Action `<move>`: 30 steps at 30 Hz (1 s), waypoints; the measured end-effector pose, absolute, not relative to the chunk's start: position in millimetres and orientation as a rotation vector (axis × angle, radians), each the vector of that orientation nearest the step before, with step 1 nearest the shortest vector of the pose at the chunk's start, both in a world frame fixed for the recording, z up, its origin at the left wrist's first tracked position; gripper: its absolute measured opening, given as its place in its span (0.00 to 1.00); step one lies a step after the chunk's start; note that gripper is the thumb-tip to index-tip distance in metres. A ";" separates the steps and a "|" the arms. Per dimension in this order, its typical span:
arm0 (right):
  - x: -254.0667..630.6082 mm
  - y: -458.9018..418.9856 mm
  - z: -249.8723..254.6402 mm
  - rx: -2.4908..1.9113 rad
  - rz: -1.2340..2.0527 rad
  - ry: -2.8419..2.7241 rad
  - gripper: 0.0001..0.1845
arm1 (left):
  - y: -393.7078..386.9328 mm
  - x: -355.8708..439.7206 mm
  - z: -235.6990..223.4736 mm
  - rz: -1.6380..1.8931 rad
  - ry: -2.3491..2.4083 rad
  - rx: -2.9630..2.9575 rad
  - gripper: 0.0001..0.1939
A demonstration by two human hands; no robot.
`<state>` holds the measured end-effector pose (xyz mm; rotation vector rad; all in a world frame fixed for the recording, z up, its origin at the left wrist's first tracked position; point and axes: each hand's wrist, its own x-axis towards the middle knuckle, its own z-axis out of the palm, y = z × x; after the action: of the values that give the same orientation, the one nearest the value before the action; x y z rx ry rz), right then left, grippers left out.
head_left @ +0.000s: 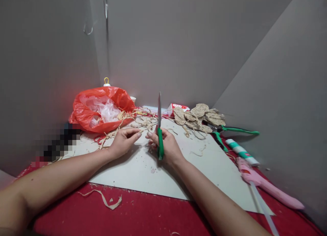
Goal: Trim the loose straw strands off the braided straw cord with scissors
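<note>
My right hand (pixel 167 145) is closed round green-handled scissors (pixel 159 127), blades together and pointing up. My left hand (pixel 125 140) rests just left of it on the white board (pixel 209 174), fingers curled, fingertips close to the right hand's. What the left fingers pinch, if anything, is too small to make out. Loose raffia strands (pixel 133 122) lie just beyond both hands.
A red plastic bag (pixel 100 108) sits back left. Several woven raffia leaf shapes (pixel 199 116) lie back right beside green-handled pliers (pixel 230 130). A pink glue gun (pixel 265 185), a white-green tube (pixel 241 151) and a glue stick (pixel 263 208) line the right. Grey walls enclose the red tabletop (pixel 143 215).
</note>
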<state>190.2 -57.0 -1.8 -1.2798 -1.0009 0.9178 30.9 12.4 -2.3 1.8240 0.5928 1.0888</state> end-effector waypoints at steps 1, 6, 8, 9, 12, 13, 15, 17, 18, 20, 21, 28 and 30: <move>186.3 -57.4 -2.3 -1.225 0.953 -0.956 0.23 | 9.5 30.8 -3.1 1.075 0.551 1.922 0.11; 186.0 -56.3 -2.7 -1.102 0.904 -0.833 0.22 | 5.1 29.9 -11.4 1.080 0.451 2.283 0.13; 192.9 -54.5 -0.5 -1.092 0.851 -0.805 0.21 | 7.5 28.8 -14.5 1.100 0.483 2.356 0.12; 197.2 -53.4 0.9 -1.089 0.826 -0.793 0.21 | 8.8 28.1 -15.3 1.108 0.499 2.387 0.12; 212.7 -50.2 5.1 -1.061 0.747 -0.765 0.21 | 9.6 25.0 -14.7 1.123 0.549 2.482 0.12; 218.7 -49.3 6.3 -1.045 0.716 -0.751 0.21 | 8.4 23.9 -13.8 1.123 0.559 2.518 0.12; 230.9 -48.5 8.8 -1.015 0.657 -0.702 0.21 | 4.4 21.8 -11.8 1.122 0.543 2.587 0.12; 241.6 -49.1 11.1 -0.998 0.631 -0.644 0.22 | -0.6 20.7 -10.4 1.093 0.500 2.644 0.12; 245.6 -49.9 12.2 -0.995 0.632 -0.620 0.23 | -2.8 20.6 -10.0 1.055 0.487 2.667 0.12; 249.9 -51.8 13.9 -0.989 0.665 -0.601 0.23 | -5.8 21.4 -9.4 0.942 0.523 2.685 0.14; 250.1 -52.7 14.4 -0.985 0.691 -0.604 0.23 | -6.5 22.1 -9.1 0.897 0.569 2.679 0.14; 221.4 -57.0 15.6 -0.993 0.888 -0.769 0.22 | -8.6 24.5 -6.2 1.174 0.597 2.459 0.24; 210.2 -58.8 15.5 -1.009 0.922 -0.829 0.22 | -11.5 25.5 -6.8 1.092 0.542 2.311 0.23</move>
<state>210.2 -58.8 15.5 -1.0092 -0.8289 0.9219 25.5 -11.5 -6.8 2.3110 0.5419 1.0917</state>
